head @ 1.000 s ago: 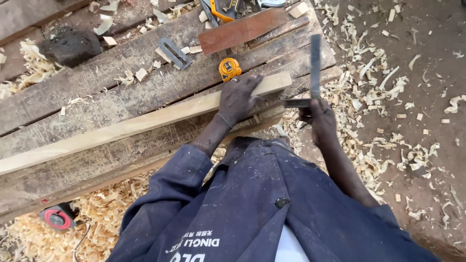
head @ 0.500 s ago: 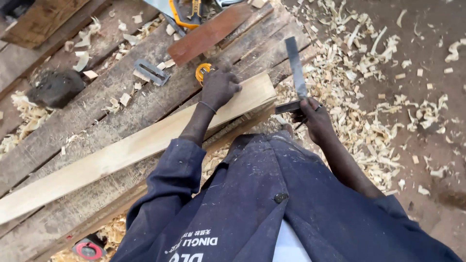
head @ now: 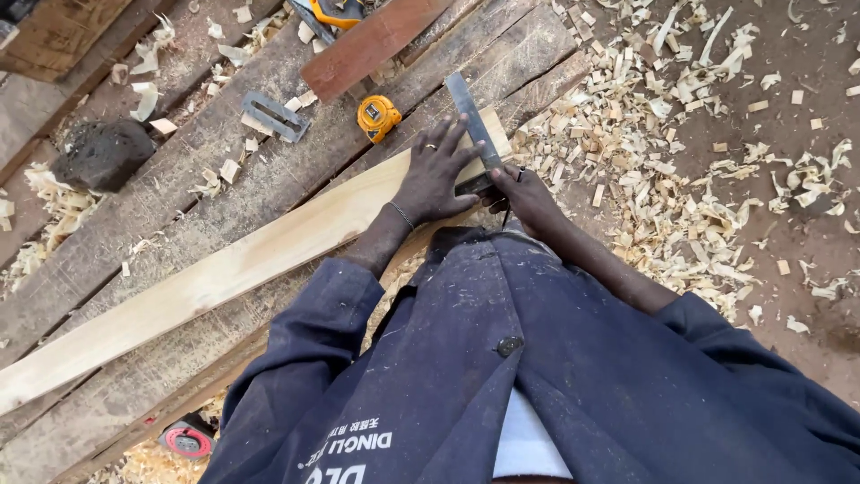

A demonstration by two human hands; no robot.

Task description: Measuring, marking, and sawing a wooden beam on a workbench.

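Note:
A long pale wooden plank [head: 224,269] lies slantwise on a workbench of dark rough boards [head: 179,188]. My left hand [head: 436,172] rests flat on the plank near its right end, fingers spread, a ring on one finger. My right hand [head: 528,199] grips the dark stock of a try square [head: 475,134], whose metal blade lies across the plank's end right beside my left fingers. I wear a dark blue work coat.
A yellow tape measure [head: 378,116], a small metal square [head: 273,115], a reddish board [head: 376,45] and a dark stone [head: 103,154] lie on the bench. Wood shavings [head: 663,179] cover the dirt floor to the right. A red tool [head: 188,439] lies below the bench.
The try square has moved from beside the bench onto the plank's end. My left hand shifted along the plank to lie next to its blade.

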